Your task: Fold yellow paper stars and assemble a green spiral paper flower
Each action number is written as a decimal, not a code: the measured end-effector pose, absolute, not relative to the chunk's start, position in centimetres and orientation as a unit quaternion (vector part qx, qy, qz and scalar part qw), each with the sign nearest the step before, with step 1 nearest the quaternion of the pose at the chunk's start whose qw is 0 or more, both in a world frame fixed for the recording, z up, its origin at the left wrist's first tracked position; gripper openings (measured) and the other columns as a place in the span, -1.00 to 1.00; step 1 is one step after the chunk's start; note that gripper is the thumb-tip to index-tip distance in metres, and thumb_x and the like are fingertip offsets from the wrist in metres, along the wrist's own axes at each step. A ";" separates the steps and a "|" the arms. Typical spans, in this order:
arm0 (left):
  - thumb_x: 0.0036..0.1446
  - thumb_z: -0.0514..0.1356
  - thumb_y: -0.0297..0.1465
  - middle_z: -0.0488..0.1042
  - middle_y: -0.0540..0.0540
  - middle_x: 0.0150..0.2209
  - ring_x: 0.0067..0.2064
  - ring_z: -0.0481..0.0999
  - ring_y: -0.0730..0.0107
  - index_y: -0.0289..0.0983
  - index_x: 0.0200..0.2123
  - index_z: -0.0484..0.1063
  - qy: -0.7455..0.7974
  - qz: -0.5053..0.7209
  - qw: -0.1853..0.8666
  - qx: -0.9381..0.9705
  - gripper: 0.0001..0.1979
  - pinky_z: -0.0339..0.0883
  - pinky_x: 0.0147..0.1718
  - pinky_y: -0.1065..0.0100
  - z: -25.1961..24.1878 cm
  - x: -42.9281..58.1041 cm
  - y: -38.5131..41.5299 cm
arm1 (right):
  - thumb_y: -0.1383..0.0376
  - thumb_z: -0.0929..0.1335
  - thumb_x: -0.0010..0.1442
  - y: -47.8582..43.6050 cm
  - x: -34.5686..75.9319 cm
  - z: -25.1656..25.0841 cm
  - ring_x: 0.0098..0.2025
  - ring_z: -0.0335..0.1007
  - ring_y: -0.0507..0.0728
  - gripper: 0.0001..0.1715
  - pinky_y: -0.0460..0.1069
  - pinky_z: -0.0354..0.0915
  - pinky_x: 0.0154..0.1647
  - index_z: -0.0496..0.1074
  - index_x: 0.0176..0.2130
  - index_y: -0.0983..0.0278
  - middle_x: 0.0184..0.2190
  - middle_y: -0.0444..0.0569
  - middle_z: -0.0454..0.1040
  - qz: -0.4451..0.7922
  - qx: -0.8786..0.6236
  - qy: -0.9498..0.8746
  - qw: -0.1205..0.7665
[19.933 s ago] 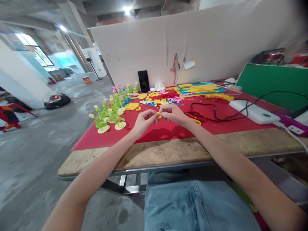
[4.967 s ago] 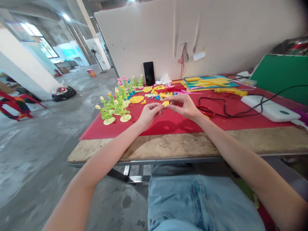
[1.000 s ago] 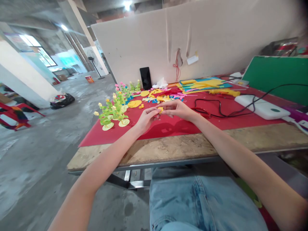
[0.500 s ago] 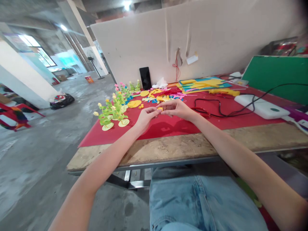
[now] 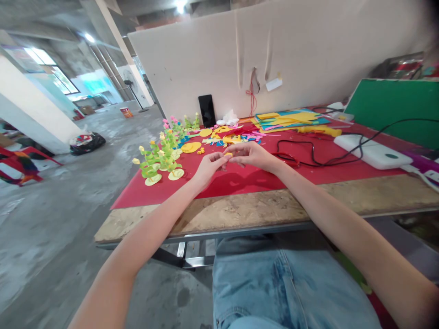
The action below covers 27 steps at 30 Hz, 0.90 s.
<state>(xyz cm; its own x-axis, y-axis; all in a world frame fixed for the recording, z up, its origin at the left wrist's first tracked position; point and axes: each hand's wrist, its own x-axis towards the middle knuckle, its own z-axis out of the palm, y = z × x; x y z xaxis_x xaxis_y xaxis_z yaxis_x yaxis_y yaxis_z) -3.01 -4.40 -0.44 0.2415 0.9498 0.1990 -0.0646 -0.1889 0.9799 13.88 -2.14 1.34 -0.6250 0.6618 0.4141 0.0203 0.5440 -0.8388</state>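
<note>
Between the fingertips of both hands is a small yellow piece (image 5: 228, 154), perhaps paper or foam, held just above the red table covering (image 5: 236, 183). My left hand (image 5: 208, 170) pinches it from the left, thumb and forefinger closed on it. My right hand (image 5: 249, 155) grips it from the right, its fingers curled over and partly hiding it. Left of the hands stand several green curled-strip plants (image 5: 164, 160) with pink or yellow tips on pale round bases. Yellow discs (image 5: 191, 147) and small yellow curls (image 5: 201, 151) lie just beyond my left hand.
Behind the hands lie coloured scraps (image 5: 236, 135), a black phone (image 5: 206, 111) leaning on the white panel, and crumpled tissue (image 5: 229, 119). To the right are stacked sheets (image 5: 288, 119), a yellow tool (image 5: 318, 131), red-handled scissors (image 5: 287, 159), a black cable (image 5: 313, 157) and a white power box (image 5: 372, 152).
Both hands stay almost in place, pinching the yellow piece. The view has shifted very slightly; nothing on the table has visibly moved.
</note>
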 end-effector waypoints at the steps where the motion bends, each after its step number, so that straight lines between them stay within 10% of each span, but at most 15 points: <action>1: -0.10 0.26 -0.26 0.28 0.06 -0.62 -0.54 0.26 0.60 -0.33 -0.60 0.31 0.368 0.488 0.520 0.597 -0.73 0.16 -0.47 0.47 -0.5 -3.0 -4.4 | 0.25 0.37 -0.01 -2.2 13.9 1.4 -0.65 0.17 -0.14 -0.63 -0.19 0.14 -0.63 0.41 -0.20 0.40 -0.58 -0.17 0.37 0.430 -0.218 -0.792 0.375; 27: 0.01 0.17 -0.30 0.32 0.01 -0.52 -0.49 0.32 0.54 -0.32 -0.53 0.34 0.268 0.515 0.542 0.608 -0.80 0.23 -0.49 0.47 -1.0 -3.1 -4.4 | 0.34 0.42 -0.10 -1.6 13.9 0.9 -0.67 0.29 -0.09 -0.60 -0.18 0.23 -0.65 0.40 -0.21 0.44 -0.58 -0.11 0.46 0.600 -0.197 -0.670 0.392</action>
<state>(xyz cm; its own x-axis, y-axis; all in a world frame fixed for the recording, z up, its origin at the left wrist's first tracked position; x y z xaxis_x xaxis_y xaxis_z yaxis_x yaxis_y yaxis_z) -3.10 -4.38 -0.98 0.3263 0.8837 0.3356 -0.2327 -0.2691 0.9346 13.91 -1.56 0.89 -0.6156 0.7336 0.2880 -0.2057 0.2032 -0.9573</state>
